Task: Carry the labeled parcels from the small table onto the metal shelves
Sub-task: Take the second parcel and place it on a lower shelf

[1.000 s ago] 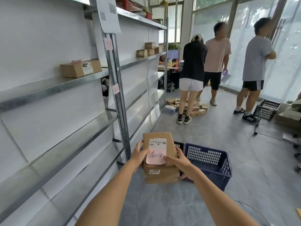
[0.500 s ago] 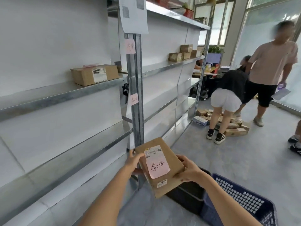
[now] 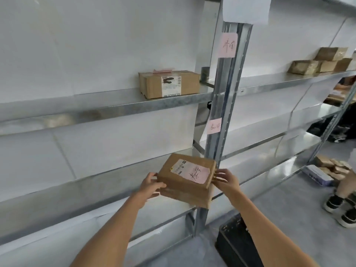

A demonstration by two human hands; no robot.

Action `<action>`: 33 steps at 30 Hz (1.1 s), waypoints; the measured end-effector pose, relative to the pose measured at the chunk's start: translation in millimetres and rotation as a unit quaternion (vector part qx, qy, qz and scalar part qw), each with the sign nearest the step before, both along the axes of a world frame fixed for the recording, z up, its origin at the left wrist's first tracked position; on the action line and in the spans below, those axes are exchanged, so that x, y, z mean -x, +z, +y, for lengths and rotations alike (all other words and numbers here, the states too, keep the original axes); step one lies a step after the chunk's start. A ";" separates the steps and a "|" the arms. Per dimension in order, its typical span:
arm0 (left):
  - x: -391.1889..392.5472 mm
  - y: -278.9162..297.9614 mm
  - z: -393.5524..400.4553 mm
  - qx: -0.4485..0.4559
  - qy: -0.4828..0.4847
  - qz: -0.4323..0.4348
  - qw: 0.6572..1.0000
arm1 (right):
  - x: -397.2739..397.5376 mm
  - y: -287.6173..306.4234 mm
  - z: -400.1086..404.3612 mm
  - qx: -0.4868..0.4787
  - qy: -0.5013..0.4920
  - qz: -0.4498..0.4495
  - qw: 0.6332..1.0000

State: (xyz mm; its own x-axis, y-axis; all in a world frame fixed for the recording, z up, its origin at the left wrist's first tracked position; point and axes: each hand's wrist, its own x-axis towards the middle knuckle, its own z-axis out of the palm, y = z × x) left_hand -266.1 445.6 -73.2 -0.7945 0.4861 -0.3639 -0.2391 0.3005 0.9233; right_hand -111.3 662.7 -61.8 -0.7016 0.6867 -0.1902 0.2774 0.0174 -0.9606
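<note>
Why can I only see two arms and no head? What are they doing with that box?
The camera sits on the person's head and looks down, so you see only their arms. The left hand and right hand hold a brown cardboard parcel with a pink handwritten note between them, in front of a shiny metal shelf. On the shelf above sits another brown cardboard box with a white label. Pink paper tags are stuck on the grey metal post. More small brown boxes rest further right.
</note>
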 end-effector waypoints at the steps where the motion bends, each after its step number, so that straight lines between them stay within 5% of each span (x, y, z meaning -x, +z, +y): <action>1: 5.6 -0.1 -2.3 0.026 0.003 0.025 0.999 | 14.0 1.8 3.7 0.006 0.025 -0.001 1.000; 10: 30.1 -0.2 40.1 0.092 0.177 0.145 0.969 | 118.1 3.4 65.4 0.002 0.262 -0.036 0.965; 15: 32.4 2.8 82.8 0.126 0.219 0.169 0.953 | 158.4 3.3 105.5 -0.137 0.360 -0.074 0.920; 23: 61.6 -1.1 128.4 0.129 0.238 0.177 0.946 | 201.0 -15.2 136.6 -0.279 0.340 -0.136 0.888; 33: 105.7 -38.7 144.3 0.209 0.222 0.151 0.940 | 241.4 -49.0 136.7 -0.278 0.318 -0.155 0.893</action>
State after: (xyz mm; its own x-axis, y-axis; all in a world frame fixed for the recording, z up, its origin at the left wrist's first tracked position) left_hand -371.8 589.9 -111.9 -0.9832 -0.0540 -0.1746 -0.1729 0.5844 0.7928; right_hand -352.8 799.5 -110.8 -0.9562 0.2167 -0.1966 0.2926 0.7159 -0.6340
